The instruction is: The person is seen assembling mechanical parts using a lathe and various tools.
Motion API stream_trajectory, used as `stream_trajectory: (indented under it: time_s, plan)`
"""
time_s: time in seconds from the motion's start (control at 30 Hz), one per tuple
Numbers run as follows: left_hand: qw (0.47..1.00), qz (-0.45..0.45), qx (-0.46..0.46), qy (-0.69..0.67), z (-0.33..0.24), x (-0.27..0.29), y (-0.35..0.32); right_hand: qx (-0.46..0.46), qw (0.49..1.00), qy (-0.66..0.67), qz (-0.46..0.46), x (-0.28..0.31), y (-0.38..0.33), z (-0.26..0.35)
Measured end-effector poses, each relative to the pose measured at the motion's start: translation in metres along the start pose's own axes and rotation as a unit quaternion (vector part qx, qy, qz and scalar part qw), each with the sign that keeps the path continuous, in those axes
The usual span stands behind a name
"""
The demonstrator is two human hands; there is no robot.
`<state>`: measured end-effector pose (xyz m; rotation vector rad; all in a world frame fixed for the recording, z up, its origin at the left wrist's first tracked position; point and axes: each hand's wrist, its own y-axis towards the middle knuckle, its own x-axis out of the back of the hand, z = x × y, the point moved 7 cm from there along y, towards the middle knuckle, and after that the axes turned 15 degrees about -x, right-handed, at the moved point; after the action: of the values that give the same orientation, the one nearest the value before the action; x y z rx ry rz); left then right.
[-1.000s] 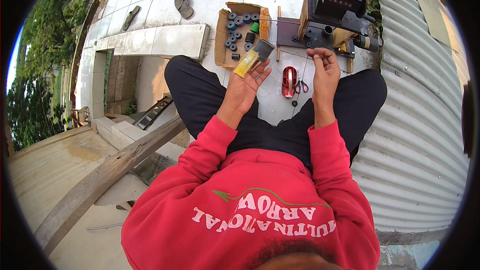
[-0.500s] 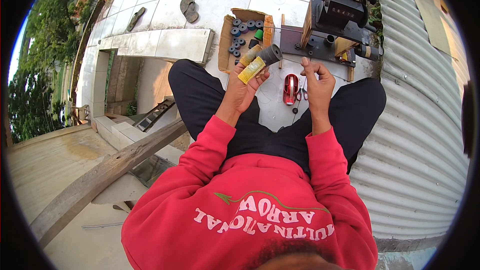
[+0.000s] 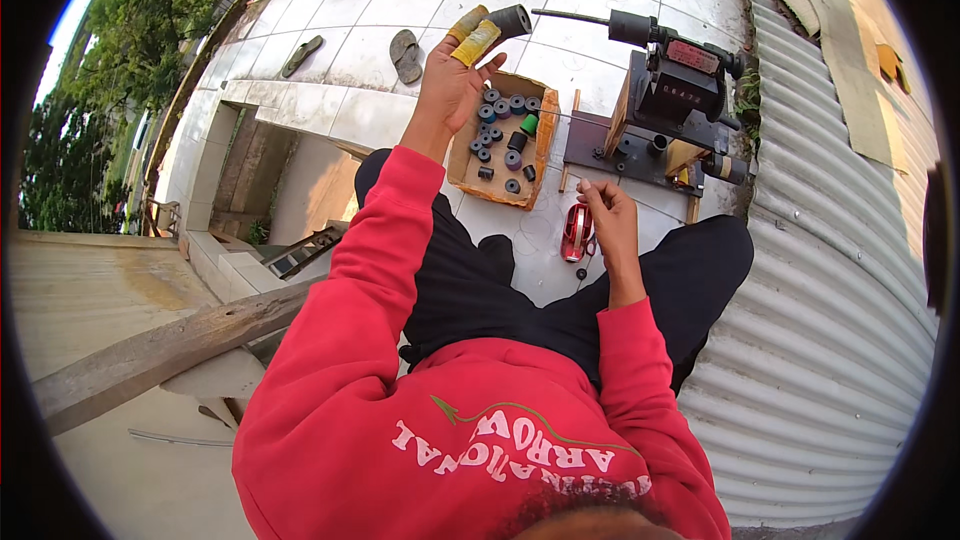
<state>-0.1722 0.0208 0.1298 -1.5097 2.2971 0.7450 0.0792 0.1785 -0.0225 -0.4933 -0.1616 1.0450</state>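
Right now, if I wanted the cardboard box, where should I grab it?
Hold the cardboard box by its left and right walls, probably best from those two sides. They stand up around the spools, and the top is open, so keep it level. Mind the thin rod that seems to cross its right edge.

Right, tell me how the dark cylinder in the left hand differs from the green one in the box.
The dark cylinder is dark grey; the green cylinder is bright green. The dark cylinder is held up in the left hand, while the green cylinder sits in the cardboard box. Both are roughly cylindrical.
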Motion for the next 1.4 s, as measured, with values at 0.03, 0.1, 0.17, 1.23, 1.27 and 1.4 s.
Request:
stream_trajectory:
  time_s: [0.03,0.1,0.17,1.23,1.27,1.4]
  plan:
    - [1.000,0.003,0.002,0.010,-0.002,-0.003,0.001,0.004,1.000,0.004,0.001,0.000,-0.002,0.002]
    - [1.000,0.002,0.002,0.025,-0.003,-0.011,0.006,0.008,1.000,0.010,0.001,0.001,-0.001,0.003]
    - [0.999,0.004,0.005,0.041,-0.001,-0.017,0.009,0.007,1.000,0.012,0.004,0.004,0.002,-0.002]
    - [0.994,-0.015,0.054,-0.098,0.066,-0.080,0.010,0.013,0.997,-0.081,0.006,-0.003,-0.005,0.002]
    - [0.994,-0.017,0.055,-0.098,0.068,-0.078,0.009,0.012,0.994,-0.108,0.009,-0.003,-0.005,0.001]
    - [0.996,-0.018,0.048,-0.079,0.061,-0.049,0.000,0.021,0.992,-0.115,-0.050,0.015,-0.003,0.005]
